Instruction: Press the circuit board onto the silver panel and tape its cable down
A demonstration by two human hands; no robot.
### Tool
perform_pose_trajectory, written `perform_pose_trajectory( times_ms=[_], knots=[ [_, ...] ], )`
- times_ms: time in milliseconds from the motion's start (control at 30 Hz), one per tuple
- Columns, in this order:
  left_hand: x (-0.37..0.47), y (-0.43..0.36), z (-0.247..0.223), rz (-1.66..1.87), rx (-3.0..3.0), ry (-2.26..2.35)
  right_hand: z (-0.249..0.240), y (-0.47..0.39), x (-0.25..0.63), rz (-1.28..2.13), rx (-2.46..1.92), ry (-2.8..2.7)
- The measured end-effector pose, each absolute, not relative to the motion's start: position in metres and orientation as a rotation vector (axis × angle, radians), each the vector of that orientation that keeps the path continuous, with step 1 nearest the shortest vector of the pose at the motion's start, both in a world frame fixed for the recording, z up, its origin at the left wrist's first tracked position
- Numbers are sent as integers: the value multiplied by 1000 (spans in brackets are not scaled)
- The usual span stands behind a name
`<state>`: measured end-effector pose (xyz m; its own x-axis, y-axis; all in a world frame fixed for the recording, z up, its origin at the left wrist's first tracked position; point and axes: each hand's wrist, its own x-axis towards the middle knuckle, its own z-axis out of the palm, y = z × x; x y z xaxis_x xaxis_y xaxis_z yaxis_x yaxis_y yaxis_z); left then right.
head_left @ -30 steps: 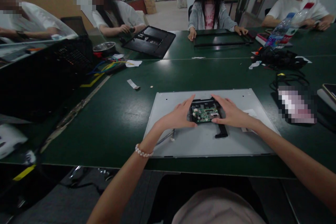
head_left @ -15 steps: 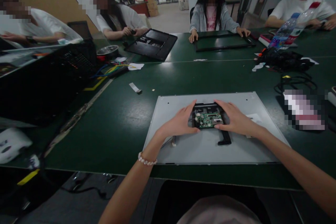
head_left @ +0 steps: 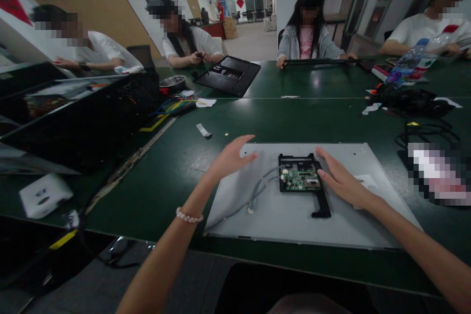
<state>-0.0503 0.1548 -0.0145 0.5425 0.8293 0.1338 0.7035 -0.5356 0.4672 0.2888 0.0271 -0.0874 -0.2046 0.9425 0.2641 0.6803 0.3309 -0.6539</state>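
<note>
A grey metal panel (head_left: pixel 272 223) lies flat on the green table in front of me. On it rests a black bracket (head_left: pixel 323 206) carrying a green circuit board (head_left: pixel 300 180). Grey cables (head_left: pixel 257 187) run from the board's left side down to the panel's lower left. My left hand (head_left: pixel 233 157), with a beaded bracelet on its wrist, is raised over the panel's upper left edge, fingers apart and holding nothing. Beside the bracket's right side is my right hand (head_left: pixel 338 176), fingers extended, thumb near the board; whether it touches is unclear.
Across the green table (head_left: pixel 257 117), several people sit; one holds a thin black frame (head_left: pixel 316 62). A black cover (head_left: pixel 230 74) lies at the back. Left stands a large black casing (head_left: pixel 81 122); right are bottles (head_left: pixel 408 64) and black cables (head_left: pixel 412 98).
My left hand has let go of the bracket and moved left and up, uncovering the cables. My right hand has opened away from the board. The view has tilted up; the person's frame opposite now appears edge-on.
</note>
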Motion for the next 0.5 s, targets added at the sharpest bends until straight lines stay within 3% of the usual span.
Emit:
perform_pose_trajectory(
  times_ms=[200,500],
  knots=[
    [-144,243,-21,535,2447,2078,-87,29,289,681,-1433,-1736],
    [-174,256,-45,145,2554,2077,-89,30,289,649,-1416,-1786]
  ],
)
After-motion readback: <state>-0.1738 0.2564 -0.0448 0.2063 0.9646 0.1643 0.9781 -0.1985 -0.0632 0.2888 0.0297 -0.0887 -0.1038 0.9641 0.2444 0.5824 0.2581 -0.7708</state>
